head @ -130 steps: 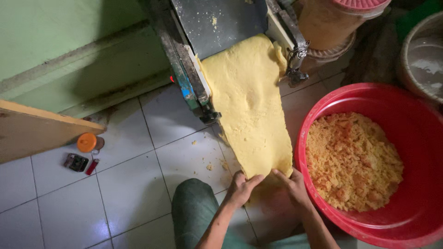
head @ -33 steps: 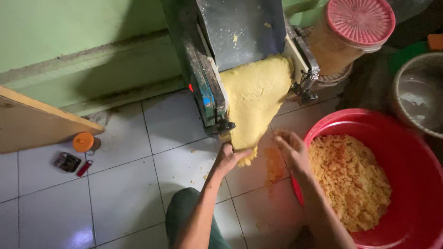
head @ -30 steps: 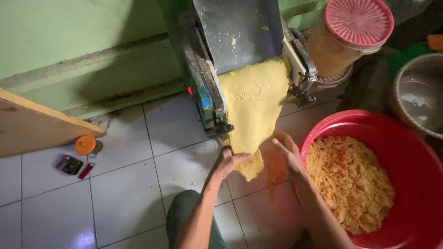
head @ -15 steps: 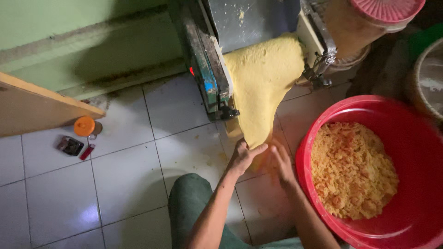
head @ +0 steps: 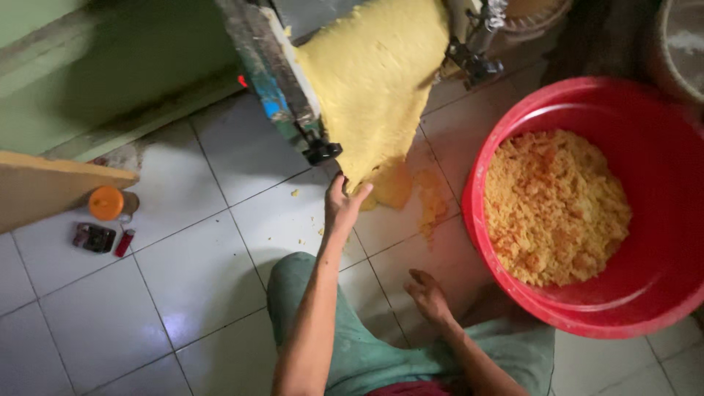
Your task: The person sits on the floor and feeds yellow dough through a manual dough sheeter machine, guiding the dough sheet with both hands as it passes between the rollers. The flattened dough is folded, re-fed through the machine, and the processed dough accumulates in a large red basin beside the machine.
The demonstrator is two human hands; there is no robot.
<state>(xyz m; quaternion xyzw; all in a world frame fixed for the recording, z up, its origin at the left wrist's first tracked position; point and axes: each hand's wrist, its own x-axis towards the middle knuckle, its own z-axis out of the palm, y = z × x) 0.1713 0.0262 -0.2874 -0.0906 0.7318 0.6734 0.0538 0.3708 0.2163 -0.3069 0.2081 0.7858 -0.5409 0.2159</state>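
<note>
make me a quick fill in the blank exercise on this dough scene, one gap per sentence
1. The left hand grips the lower end of the yellow dough sheet hanging from the ____ machine.
2. The round plastic tub of crumbly yellow dough is ____ in colour.
3. The right hand holds ____.
4. The small orange lid lies on the white ____ floor.

Missing words: roller; red; nothing; tiled

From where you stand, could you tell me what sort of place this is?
Probably a small food-making workshop with work done on the floor: a yellow dough sheet hangs from a metal rolling machine, and a red basin of crumbly dough sits on the tiled floor.
</note>
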